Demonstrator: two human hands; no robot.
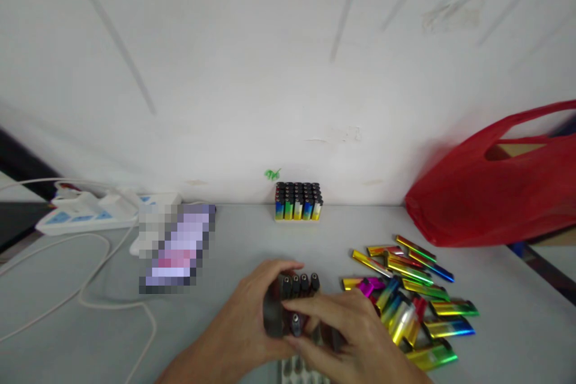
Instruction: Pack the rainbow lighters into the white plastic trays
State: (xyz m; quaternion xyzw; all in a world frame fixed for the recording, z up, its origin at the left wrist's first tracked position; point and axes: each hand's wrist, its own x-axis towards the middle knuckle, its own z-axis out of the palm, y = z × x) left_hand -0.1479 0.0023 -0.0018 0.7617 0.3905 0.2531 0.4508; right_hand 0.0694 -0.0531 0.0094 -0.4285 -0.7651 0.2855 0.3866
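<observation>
My left hand (252, 306) is closed around the side of a dark, see-through-looking holder (272, 312). A row of several lighters (300, 284) stands upright at its far side, their black tops up. My right hand (346, 324) reaches over the holder, thumb and fingers pinching a single lighter (296, 323) nearer to me. The lower part of that lighter is hidden. Below my hands, partly covered, shows a pale tray (288, 372) with rounded hollows. To the right of my right hand lies a loose pile of shiny, many-coloured lighters (405, 312).
A filled block of upright lighters (298, 207) stands by the wall. At left are a blurred-out phone (180, 246), a white power strip (90, 213) and loose white cables (108, 252). A red bag (495, 186) sits at the right rear of the grey table (234, 234).
</observation>
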